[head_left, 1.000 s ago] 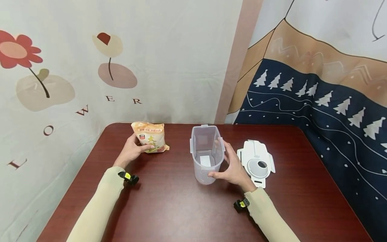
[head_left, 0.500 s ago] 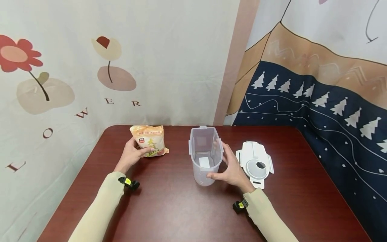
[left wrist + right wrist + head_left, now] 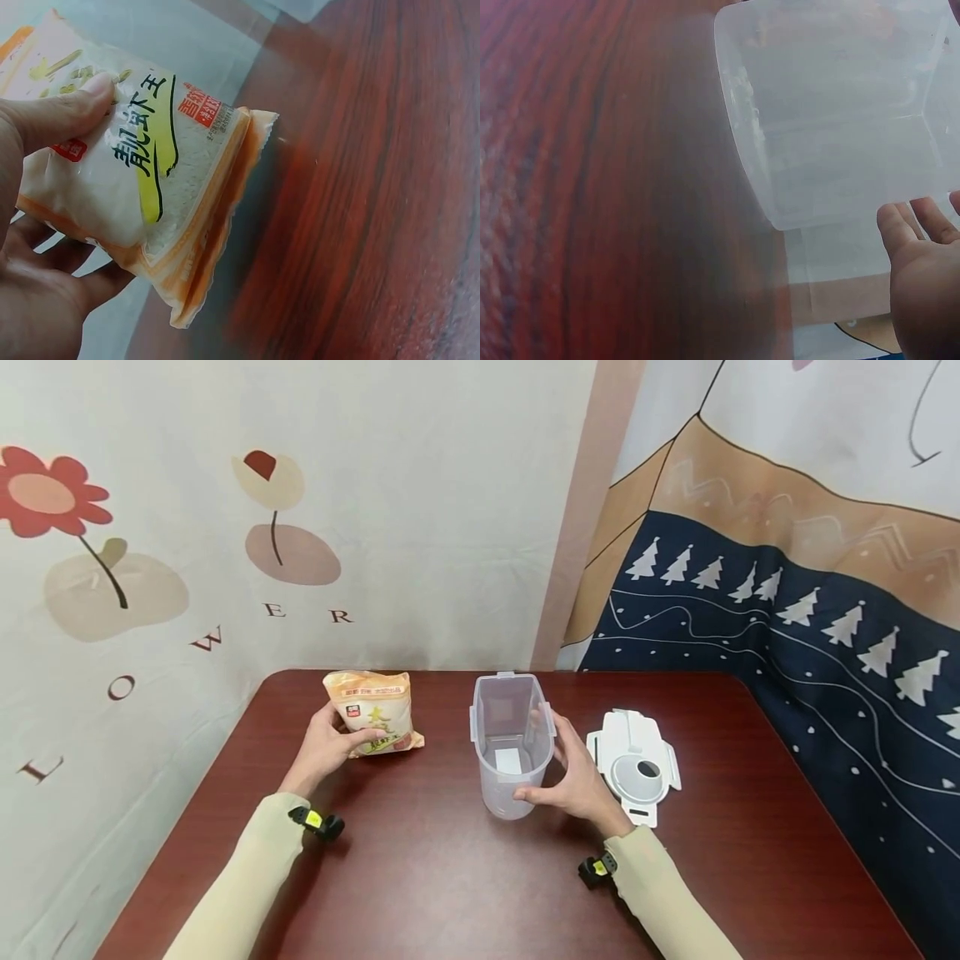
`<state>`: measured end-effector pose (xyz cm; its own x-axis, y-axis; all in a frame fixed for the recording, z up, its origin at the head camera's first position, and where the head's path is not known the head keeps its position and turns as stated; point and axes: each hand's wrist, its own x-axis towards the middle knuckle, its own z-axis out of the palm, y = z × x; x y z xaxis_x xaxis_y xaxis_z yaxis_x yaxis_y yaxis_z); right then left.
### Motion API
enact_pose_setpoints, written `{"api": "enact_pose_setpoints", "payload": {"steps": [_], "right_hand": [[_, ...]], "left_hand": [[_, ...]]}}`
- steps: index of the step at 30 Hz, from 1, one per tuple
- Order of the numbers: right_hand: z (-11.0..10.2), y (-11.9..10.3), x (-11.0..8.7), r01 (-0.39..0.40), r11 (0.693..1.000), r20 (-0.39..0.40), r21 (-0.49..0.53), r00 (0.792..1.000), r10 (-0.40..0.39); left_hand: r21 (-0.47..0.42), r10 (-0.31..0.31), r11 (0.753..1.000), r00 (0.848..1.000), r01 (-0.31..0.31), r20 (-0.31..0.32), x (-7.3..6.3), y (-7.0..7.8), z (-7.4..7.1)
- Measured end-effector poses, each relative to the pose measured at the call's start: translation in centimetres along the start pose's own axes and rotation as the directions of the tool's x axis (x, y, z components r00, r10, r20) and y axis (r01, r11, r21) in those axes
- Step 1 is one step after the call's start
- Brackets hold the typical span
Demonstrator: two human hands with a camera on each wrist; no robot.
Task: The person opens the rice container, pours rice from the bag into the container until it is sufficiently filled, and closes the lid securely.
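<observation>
The right hand (image 3: 573,777) grasps an upright translucent container (image 3: 501,714) on the tabletop (image 3: 450,893) (a white rectangle (image 3: 507,762) appears low within its outline); at its nine o'clock, the left hand (image 3: 321,750) grips a printed packet (image 3: 375,706), pale contents visible; at three o'clock lies a white lid-like piece (image 3: 633,752).

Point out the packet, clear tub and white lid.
Packet (image 3: 378,712): head view, on its printed front.
Clear tub (image 3: 506,718): head view, on its far inner wall.
White lid (image 3: 632,779): head view, on its round part.
</observation>
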<state>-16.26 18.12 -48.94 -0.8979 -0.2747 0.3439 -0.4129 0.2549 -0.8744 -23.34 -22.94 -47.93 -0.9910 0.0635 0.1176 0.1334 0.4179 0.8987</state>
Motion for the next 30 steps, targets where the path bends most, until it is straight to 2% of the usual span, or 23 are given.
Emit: {"api": "enact_pose_setpoints", "payload": {"steps": [11, 15, 18, 23, 30], "right_hand": [[-0.1, -0.5, -0.1, -0.027, 1.000, 0.019, -0.009, 0.999, 0.027], [-0.1, -0.6, -0.1, 0.003, 1.000, 0.017, -0.020, 1.000, -0.003], [-0.1, -0.5, -0.1, 0.014, 0.999, 0.019, -0.040, 1.000, -0.013], [0.0, -0.6, -0.4, -0.014, 0.999, 0.046, -0.050, 0.999, 0.016], [-0.1, -0.9, -0.2, 0.024, 0.995, 0.063, -0.093, 0.998, -0.019]], "left_hand": [[-0.015, 0.013, 1.000, 1.000, -0.013, 0.027, -1.8, 2.9, -0.2], [-0.007, 0.043, 0.999, 0.999, -0.043, 0.027, -2.3, 4.0, -0.5], [-0.004, 0.065, 0.998, 0.998, -0.065, 0.022, -2.5, 4.5, -0.6], [0.000, 0.083, 0.997, 0.996, -0.083, 0.019, -2.8, 5.6, -0.7], [-0.027, 0.088, 0.996, 0.996, -0.088, 0.029, -3.1, 7.2, -1.1]]}}
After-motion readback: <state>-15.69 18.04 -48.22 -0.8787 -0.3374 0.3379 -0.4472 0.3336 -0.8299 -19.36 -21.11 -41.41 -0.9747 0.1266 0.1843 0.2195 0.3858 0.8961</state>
